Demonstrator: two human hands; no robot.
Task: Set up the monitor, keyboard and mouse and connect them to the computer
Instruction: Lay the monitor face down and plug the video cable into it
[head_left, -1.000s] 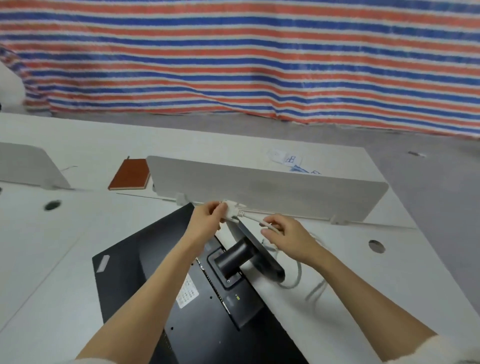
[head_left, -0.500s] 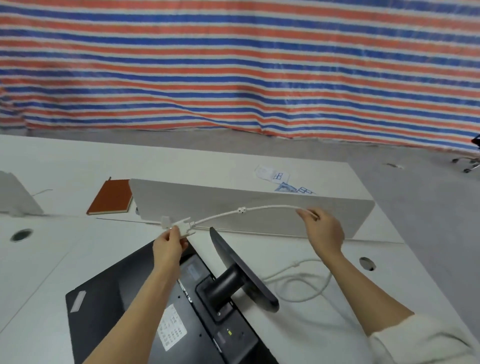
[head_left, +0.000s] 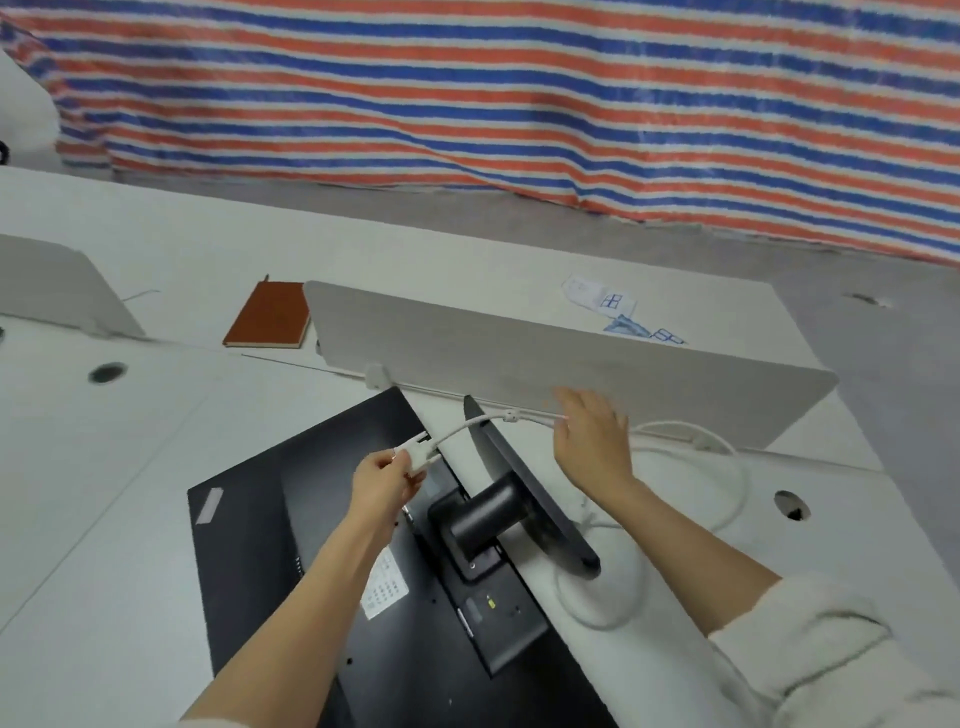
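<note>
White laminate desk (head_left: 130, 519) carries your flat black monitor (head_left: 311, 545) face down; its port strip lies just below your left hand (head_left: 384, 483), which pinches the white cable plug (head_left: 415, 457). Your right hand (head_left: 592, 441) loosely guides the cord, fingers relaxed.

White desks (head_left: 130, 467) with round cable holes (head_left: 107, 373) stand on a grey floor (head_left: 883, 322), split by low grey dividers (head_left: 545, 358), with a red-brown notebook (head_left: 270, 315) and printed papers (head_left: 602, 299) behind them and a red, blue and white striped tarp (head_left: 519, 93) along the back.
</note>
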